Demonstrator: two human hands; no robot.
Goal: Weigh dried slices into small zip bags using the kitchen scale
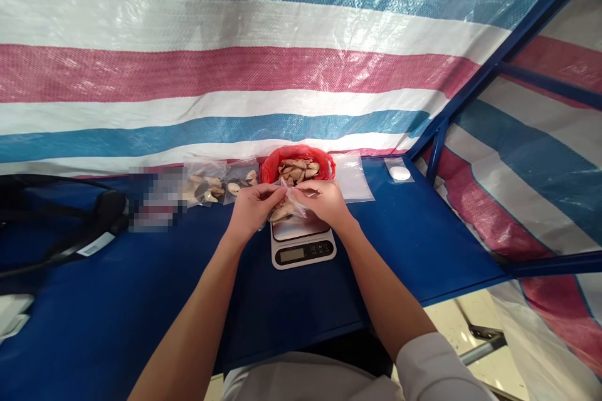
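Between my two hands is a clear plastic bag (285, 209) with tan and brown dried slices in it, above the plate of a white digital kitchen scale (305, 253). My left hand (254, 205) pinches the bag's top edge from the left. From the right, my right hand (323, 200) pinches the same edge, fingers closed. Just behind the hands stands a red plastic bag (270, 163), its mouth wide, holding more dried slices (299, 170). The scale's display is too small to read, and my hands cover part of its plate.
Left of the red bag lie two filled clear bags (205, 188), (241, 185). A flat clear bag (352, 178) is on the right, and a small bag with a white round object (399, 173) is farther right. Black straps (61, 219) lie left on the blue table (399, 250). Striped sheeting (235, 69) rises behind.
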